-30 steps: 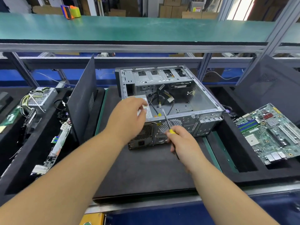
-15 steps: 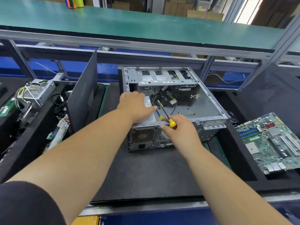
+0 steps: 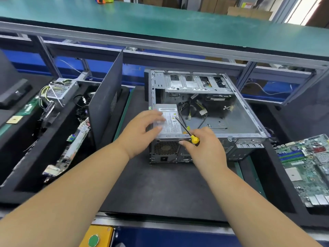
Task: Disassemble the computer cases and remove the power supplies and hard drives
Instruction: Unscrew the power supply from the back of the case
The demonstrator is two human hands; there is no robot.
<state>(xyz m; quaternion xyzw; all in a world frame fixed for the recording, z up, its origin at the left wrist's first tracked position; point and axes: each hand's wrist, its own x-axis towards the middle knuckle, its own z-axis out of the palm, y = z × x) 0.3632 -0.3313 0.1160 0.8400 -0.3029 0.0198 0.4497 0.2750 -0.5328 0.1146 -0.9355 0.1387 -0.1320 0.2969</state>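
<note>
An open grey computer case lies on its side on the black mat. Its silver power supply sits in the near left corner, cables trailing into the case. My left hand hovers blurred at the supply's left edge with its fingers spread and straight. My right hand grips a yellow-handled screwdriver whose shaft points up and left over the supply. A metal drive cage spans the far end of the case.
A black side panel stands upright left of the case. Left bins hold another power supply and circuit boards. A green motherboard lies at right. A green shelf runs overhead.
My left hand lifted off the power supply and drew back to its left edge, fingers spreading. My right hand with the screwdriver stayed near the case's rear rim.
</note>
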